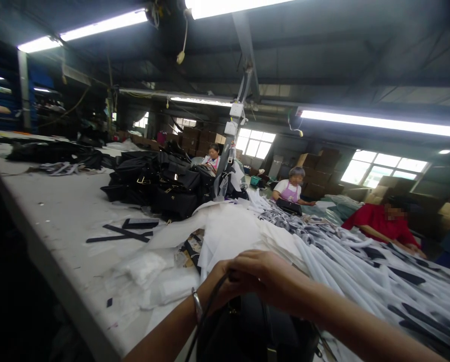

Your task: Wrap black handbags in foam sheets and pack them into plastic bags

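Note:
A black handbag (255, 327) with gold-coloured metal parts sits at the bottom middle, right in front of me. My left hand (225, 284), with a silver bracelet (197, 304) at the wrist, is closed above the bag. A thin black strap (210, 306) runs up from the lower edge into its fingers. My right hand (264, 271) meets the left over the top of the bag, its fingers bent down and closed. Whatever its fingertips grip is hidden behind the hands.
Black bags (164, 181) are heaped on the white table (67, 216), with black strips (127, 234) nearer. White sheets (232, 226) and plastic wrapping (153, 276) lie ahead. Many white-wrapped strips (345, 266) cover the right side. A metal post (225, 156) rises beyond; several people work across the table.

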`<act>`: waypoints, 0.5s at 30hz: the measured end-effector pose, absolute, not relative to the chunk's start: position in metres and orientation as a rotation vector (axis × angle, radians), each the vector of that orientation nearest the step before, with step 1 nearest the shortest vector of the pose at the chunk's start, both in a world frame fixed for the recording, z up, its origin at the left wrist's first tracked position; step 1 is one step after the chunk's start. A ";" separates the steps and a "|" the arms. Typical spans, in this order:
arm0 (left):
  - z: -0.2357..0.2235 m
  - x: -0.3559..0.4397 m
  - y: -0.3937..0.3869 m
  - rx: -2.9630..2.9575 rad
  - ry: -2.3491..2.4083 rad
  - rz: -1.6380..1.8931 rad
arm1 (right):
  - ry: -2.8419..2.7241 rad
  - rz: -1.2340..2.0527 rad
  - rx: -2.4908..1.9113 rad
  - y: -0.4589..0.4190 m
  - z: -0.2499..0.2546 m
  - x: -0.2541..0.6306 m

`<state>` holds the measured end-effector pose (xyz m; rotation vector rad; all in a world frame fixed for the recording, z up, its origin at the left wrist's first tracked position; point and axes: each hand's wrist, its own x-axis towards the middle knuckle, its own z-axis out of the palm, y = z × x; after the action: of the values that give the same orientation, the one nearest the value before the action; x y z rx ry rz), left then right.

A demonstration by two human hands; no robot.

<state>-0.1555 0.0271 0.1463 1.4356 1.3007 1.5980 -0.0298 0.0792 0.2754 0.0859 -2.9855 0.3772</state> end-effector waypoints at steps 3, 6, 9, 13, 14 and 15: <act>0.146 -0.152 0.023 1.428 1.182 1.608 | -2.689 0.854 -0.133 0.083 0.288 -0.038; 0.148 -0.148 0.024 1.432 1.147 1.622 | -2.516 1.148 -0.091 0.090 0.310 -0.052; 0.147 -0.145 0.028 1.412 1.155 1.628 | -2.603 1.050 -0.013 0.094 0.339 -0.065; 0.142 -0.144 0.031 1.349 1.183 1.639 | -2.648 0.771 0.014 0.092 0.364 -0.068; 0.142 -0.144 0.031 1.339 1.187 1.645 | -2.625 0.839 0.026 0.091 0.366 -0.066; 0.143 -0.144 0.030 1.335 1.189 1.649 | -2.586 0.969 0.044 0.091 0.367 -0.063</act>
<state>-0.1440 0.0299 0.1430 1.3349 1.1887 1.6492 -0.0629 0.0909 0.3666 0.0439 -2.5863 0.9686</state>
